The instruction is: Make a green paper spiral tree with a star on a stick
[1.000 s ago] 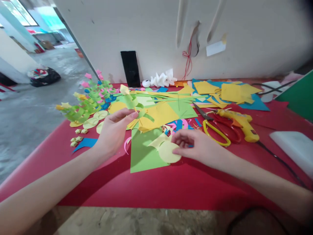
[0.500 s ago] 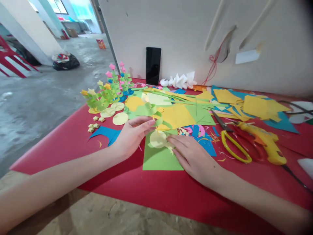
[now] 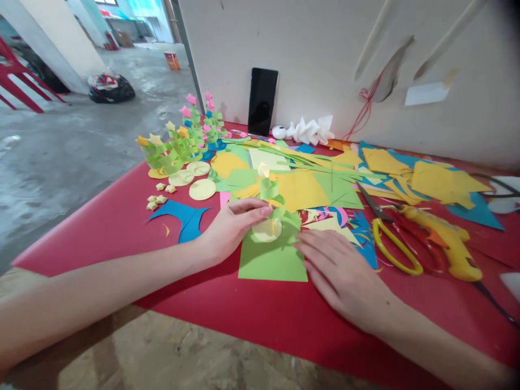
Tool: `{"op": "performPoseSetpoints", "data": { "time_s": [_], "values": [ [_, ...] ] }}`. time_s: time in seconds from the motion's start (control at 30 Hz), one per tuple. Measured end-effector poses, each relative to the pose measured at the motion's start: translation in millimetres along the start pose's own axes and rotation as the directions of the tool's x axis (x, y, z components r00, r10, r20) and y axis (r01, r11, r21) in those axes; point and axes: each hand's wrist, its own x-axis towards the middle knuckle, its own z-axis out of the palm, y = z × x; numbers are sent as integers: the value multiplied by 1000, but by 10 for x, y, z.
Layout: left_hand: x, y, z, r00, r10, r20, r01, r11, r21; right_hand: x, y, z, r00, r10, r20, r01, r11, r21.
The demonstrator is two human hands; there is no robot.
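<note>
My left hand (image 3: 233, 227) pinches a small paper flower (image 3: 268, 188) by its stem. This flower has curled light-green leaves, a pale yellow top and a round pale yellow base (image 3: 267, 232). It stands upright over a light-green paper sheet (image 3: 272, 266). To the right, my right hand (image 3: 339, 265) lies low with its fingers stretched out, fingertips at the sheet's right edge and apart from the flower. Pale yellow paper discs (image 3: 202, 189), folded paper stars (image 3: 156, 202) and a blue paper scrap (image 3: 182, 215) lie left of my left hand.
Several finished paper flowers (image 3: 174, 151) stand at the table's back left. A phone (image 3: 262, 102) leans on the white wall. Scissors (image 3: 392, 238) and a yellow glue gun (image 3: 450, 241) lie at right. Yellow paper pieces (image 3: 304, 189) and green strips cover the middle.
My right hand has moved away from the flower's base to the right, uncovering paper scraps. My left hand still holds the flower, now more upright. The view has shifted slightly.
</note>
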Motion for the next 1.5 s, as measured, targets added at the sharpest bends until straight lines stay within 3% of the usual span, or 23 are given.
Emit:
{"op": "performPoseSetpoints", "data": {
  "time_s": [0.13, 0.23, 0.4, 0.53, 0.83, 1.07, 1.2, 1.3, 1.43, 1.5],
  "values": [
    [34, 3, -6, 999, 27, -27, -27, 1000, -5, 148, -142, 109, 996, -78, 40, 77, 997, 26],
    [51, -1, -20, 998, 37, -42, -37, 999, -6, 235, -84, 179, 997, -81, -17, 81, 996, -43],
    [66, -20, -50, 999, 29, -39, -29, 999, -16, 409, 48, 169, 962, -267, -48, 258, 955, -148],
    [68, -24, -56, 999, 33, -44, -34, 999, -29, 503, 65, 214, 954, -292, -65, 276, 943, -185],
    [56, -5, -40, 998, 46, -51, -46, 999, -5, 344, 153, 178, 951, -291, -104, 278, 953, -121],
    [17, -49, -27, 990, 140, -26, -132, 971, 199, 155, 245, 160, 963, -263, -52, 259, 964, -65],
    [-23, -40, -8, 984, 178, 24, -176, 933, 313, 96, 196, 136, 983, -182, -18, 180, 981, -70],
    [-51, -30, 4, 983, 174, 58, -183, 916, 356, -11, 275, 25, 998, -20, -55, 15, 996, -88],
    [-119, -36, 29, 986, 127, 107, -158, 912, 378, -262, 503, -168, 959, 249, -132, -262, 961, -85],
    [-154, -43, 53, 988, 86, 125, -128, 915, 383, -367, 516, -223, 953, 280, -119, -287, 957, -47]
  ]
}}
